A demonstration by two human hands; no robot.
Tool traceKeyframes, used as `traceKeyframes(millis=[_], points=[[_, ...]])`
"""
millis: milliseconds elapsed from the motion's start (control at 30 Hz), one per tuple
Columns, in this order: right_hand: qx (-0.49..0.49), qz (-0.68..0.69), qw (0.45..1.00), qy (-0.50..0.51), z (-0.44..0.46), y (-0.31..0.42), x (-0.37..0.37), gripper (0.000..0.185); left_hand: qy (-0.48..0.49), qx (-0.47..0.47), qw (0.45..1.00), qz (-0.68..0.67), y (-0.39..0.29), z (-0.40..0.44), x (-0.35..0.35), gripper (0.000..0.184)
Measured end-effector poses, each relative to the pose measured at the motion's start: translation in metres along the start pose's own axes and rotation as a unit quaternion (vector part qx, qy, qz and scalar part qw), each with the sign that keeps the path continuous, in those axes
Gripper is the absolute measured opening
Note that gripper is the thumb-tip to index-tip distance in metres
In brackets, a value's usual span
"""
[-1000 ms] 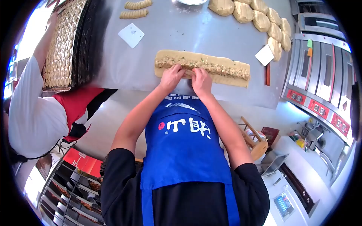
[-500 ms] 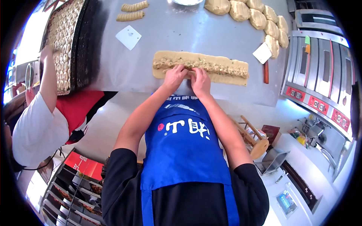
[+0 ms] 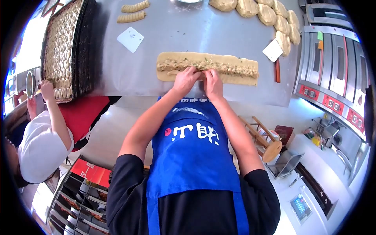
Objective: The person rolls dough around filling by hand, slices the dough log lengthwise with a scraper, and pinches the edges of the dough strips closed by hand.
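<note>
A long flat dough sheet (image 3: 235, 80) lies crosswise on the steel table in front of me, with a strip of crumbly filling (image 3: 231, 69) flecked with green along its length. My left hand (image 3: 185, 81) is closed on the near edge of the sheet, left of its middle. Right beside it, my right hand (image 3: 212, 84) pinches the same edge, fingers curled toward the filling. Between the hands, the edge is lifted up against the filling. My fingers partly hide the dough they hold.
A white scraper (image 3: 130, 39) and two sliced dough rolls (image 3: 131, 17) lie at the left. Dough lumps (image 3: 267, 15), another white scraper (image 3: 273, 50) and a brown handle (image 3: 277, 71) are at the right. At far left, a co-worker's hand (image 3: 47, 90) reaches over a filled tray (image 3: 72, 9).
Both my hands stay at the near dough edge, the right one shifting slightly with its fingers more drawn in. The co-worker's hand has moved back toward the tray's near end. The view has shifted slightly.
</note>
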State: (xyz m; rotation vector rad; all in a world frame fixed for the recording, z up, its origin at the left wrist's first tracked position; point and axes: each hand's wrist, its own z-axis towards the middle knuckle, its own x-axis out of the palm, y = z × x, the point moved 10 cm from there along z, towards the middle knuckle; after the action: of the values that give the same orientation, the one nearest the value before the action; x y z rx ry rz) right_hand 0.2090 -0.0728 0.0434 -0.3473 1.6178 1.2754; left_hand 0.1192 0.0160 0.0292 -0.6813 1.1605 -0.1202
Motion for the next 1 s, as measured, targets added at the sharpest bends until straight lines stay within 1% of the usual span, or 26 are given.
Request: traceKeyframes(millis=[67,167,300,367,467,600,700,800,867,900,967,1000], points=[[-0.013,-0.010,1.000,-0.014,0.001,0.000,-0.004,0.024,0.025,-0.004,1.000,-0.003,0.001,0.002,0.009,0.019],[-0.006,-0.021,0.999,-0.024,-0.002,-0.008,-0.007,0.023,0.040,-0.012,0.999,0.013,0.000,0.001,0.016,0.020],[0.011,-0.011,1.000,-0.024,-0.004,-0.017,-0.013,0.022,0.018,-0.038,0.999,-0.013,-0.005,0.004,0.009,0.020],[-0.009,-0.021,0.999,-0.023,-0.003,-0.018,-0.010,0.019,0.013,-0.010,1.000,0.004,-0.010,0.005,0.013,0.020],[-0.033,-0.062,0.997,-0.017,-0.004,-0.018,-0.008,0.018,0.030,-0.012,0.999,0.010,-0.008,0.005,0.026,0.020],[-0.036,-0.077,0.996,-0.014,-0.005,-0.021,-0.011,0.017,0.039,-0.024,0.999,0.015,-0.012,0.007,0.027,0.019],[-0.048,-0.087,0.994,-0.039,-0.006,-0.018,-0.016,0.018,0.021,-0.033,0.999,-0.014,-0.014,0.009,0.027,0.019],[-0.039,-0.098,0.994,-0.041,-0.008,-0.021,-0.018,0.019,0.018,-0.012,1.000,-0.010,-0.018,0.011,0.033,0.018],[-0.050,-0.116,0.989,-0.075,-0.011,-0.021,-0.023,0.021,0.035,-0.028,0.999,0.007,-0.017,0.009,0.037,0.022],[-0.053,-0.114,0.989,-0.074,-0.012,-0.020,-0.022,0.021,0.034,-0.030,0.999,0.009,-0.018,0.008,0.037,0.022],[-0.044,-0.129,0.986,-0.093,-0.015,-0.022,-0.026,0.024,0.035,-0.008,0.999,0.017,-0.026,0.007,0.036,0.028],[-0.046,-0.138,0.986,-0.086,-0.016,-0.023,-0.025,0.025,0.030,-0.004,1.000,0.007,-0.024,0.006,0.039,0.033]])
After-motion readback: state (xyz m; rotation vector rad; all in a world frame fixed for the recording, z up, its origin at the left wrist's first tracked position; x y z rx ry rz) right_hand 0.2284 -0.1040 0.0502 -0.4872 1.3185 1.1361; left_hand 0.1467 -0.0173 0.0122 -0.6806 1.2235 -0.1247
